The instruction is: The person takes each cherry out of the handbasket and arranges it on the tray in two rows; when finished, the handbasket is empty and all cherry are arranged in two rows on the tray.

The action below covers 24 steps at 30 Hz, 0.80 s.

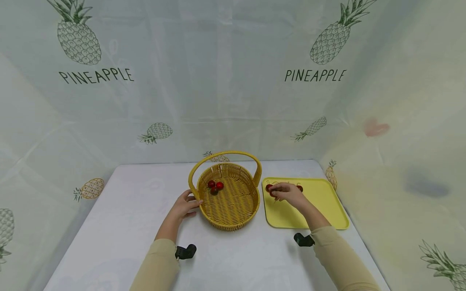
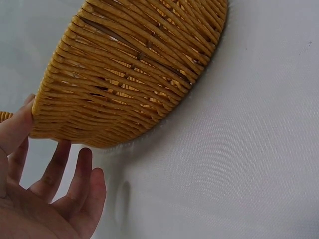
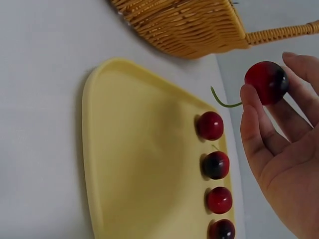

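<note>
A round yellow wicker basket [image 1: 233,210] with an arched handle stands mid-table, three dark red cherries [image 1: 219,185] inside at its left. At its left rim is my left hand [image 1: 183,205], thumb and fingers gripping the rim near the handle's foot; the left wrist view shows the woven side [image 2: 129,74] close by. My right hand [image 1: 289,195] pinches a red-and-black cherry [image 3: 267,82] with a curved green stem between thumb and fingers. It holds this cherry above the left part of a yellow tray [image 1: 320,202]. Several more cherries [image 3: 210,125] lie in a row along the tray's far edge.
A white table [image 1: 145,226] carries basket and tray, which stand side by side with a narrow gap. Behind and beside the table hangs a pale curtain [image 1: 225,89] printed with pineapples. The basket's handle [image 1: 229,152] arches up over its far side.
</note>
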{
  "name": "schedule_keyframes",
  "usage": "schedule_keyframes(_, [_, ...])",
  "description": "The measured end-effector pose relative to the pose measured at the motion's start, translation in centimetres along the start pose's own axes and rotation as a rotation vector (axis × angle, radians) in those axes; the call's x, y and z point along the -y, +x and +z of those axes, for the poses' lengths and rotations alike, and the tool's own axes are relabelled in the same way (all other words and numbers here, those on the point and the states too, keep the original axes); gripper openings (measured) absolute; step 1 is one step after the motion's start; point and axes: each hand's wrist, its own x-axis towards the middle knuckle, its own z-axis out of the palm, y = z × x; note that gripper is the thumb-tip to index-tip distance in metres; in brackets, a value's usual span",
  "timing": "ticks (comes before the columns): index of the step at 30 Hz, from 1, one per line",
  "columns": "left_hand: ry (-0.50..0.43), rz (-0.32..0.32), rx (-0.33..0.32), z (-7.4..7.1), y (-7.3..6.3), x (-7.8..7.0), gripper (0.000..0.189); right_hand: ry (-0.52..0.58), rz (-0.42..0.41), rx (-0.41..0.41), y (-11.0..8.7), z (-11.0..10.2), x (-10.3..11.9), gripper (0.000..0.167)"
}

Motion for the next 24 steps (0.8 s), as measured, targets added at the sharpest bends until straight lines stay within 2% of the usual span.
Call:
schedule_keyframes(4, [-0.001,-0.002,0.000,0.0,0.0,-0.1,0.058,-0.001,-0.016,-0.020,0.4,0.1,-1.4,0.031])
schedule_keyframes(11, [0.003,0.002,0.012,0.1,-0.3,-0.2,0.060,-0.035,-0.029,-0.043,0.5,0.4,-2.0,0.026])
schedule_keyframes(16, [-0.003,0.001,0.004,0.1,-0.3,-0.2,0.058,-0.020,-0.045,-0.047,0.6,0.5,-2.3,0.025])
schedule_keyframes(24, [-0.010,0.003,0.006,0.1,-0.1,-0.1,0.058,-0.014,0.021,-0.106,0.5,0.7,-2.7,0.030])
